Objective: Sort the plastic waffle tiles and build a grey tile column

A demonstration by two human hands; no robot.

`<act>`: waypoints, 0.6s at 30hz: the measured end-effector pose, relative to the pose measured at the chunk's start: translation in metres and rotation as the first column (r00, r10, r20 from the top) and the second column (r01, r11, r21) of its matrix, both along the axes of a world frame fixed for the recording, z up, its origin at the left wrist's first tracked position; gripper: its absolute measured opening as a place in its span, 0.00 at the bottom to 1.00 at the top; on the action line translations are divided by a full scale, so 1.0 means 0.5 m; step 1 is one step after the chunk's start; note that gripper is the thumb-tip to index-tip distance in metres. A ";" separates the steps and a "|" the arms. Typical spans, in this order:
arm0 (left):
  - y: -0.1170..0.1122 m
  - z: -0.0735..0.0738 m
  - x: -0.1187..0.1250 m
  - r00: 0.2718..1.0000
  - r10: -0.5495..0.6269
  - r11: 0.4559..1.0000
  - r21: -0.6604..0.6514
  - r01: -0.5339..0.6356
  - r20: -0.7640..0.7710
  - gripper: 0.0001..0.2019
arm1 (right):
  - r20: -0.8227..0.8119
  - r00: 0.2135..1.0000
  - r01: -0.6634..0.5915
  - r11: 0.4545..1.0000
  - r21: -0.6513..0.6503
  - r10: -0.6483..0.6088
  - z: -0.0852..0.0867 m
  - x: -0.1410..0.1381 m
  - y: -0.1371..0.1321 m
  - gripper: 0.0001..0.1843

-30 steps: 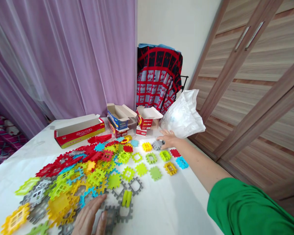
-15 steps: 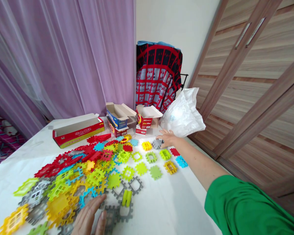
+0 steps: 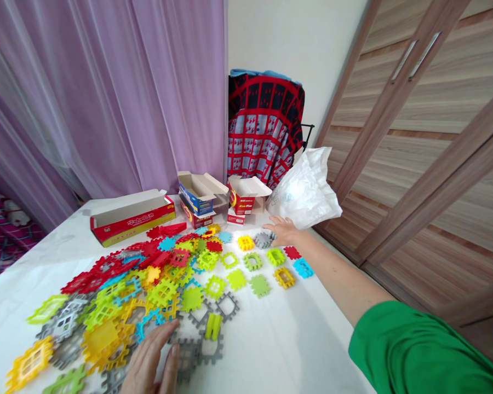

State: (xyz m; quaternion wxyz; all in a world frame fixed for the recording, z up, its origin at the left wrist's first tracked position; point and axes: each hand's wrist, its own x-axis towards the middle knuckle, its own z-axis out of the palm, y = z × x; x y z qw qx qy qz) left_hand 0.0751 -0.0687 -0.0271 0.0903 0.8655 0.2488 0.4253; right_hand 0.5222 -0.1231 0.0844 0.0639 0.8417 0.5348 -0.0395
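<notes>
My right hand reaches across the table with its fingers stretched out. Beside its fingers lies a grey toothed building tile, which it touches or nearly touches. A yellow tile sits just left of that one, and a lime-green tile is nearer to me. My left hand rests low at the front of a mixed heap of toothed plastic tiles, thumb and fingers apart. Under and next to it are grey tiles; a small lime-green piece lies on another grey frame.
A long red-and-yellow open carton stands at the back left. Blue and red open boxes are stacked on other boxes at the back. A white plastic bag stands behind my right hand. A wooden wardrobe is to the right.
Both hands stay nearly in place; my right hand sits slightly apart from the grey tile compared with before. The view has shifted a little.
</notes>
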 end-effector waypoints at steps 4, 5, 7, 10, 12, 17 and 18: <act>0.000 0.010 0.006 1.000 0.004 1.000 0.004 -0.005 0.026 0.16 | 0.033 0.999 0.021 0.997 0.069 -0.024 0.001 -0.028 -0.027 0.36; 0.000 0.014 0.008 0.999 0.001 1.000 0.001 -0.001 0.038 0.15 | 0.047 0.999 0.014 0.992 0.124 -0.020 -0.003 -0.042 -0.039 0.33; -0.002 0.021 0.012 0.997 -0.021 1.000 0.001 0.021 0.070 0.14 | 0.063 0.998 -0.016 0.959 0.283 -0.002 -0.020 -0.081 -0.069 0.26; -0.004 0.031 0.019 0.991 -0.066 0.998 0.018 0.064 0.116 0.10 | 0.024 0.997 -0.072 0.806 0.587 0.072 -0.070 -0.172 -0.127 0.19; -0.005 0.036 0.022 0.987 -0.080 0.997 0.030 0.076 0.139 0.08 | -0.036 0.989 -0.078 0.703 0.707 0.145 -0.113 -0.245 -0.166 0.18; -0.006 0.039 0.025 0.986 -0.061 0.997 0.047 0.054 0.158 0.07 | -0.198 0.960 0.037 0.607 0.793 0.200 -0.192 -0.400 -0.223 0.16; -0.007 0.039 0.025 0.987 -0.048 0.998 0.049 0.041 0.150 0.07 | -0.233 0.951 0.066 0.603 0.795 0.202 -0.197 -0.417 -0.227 0.16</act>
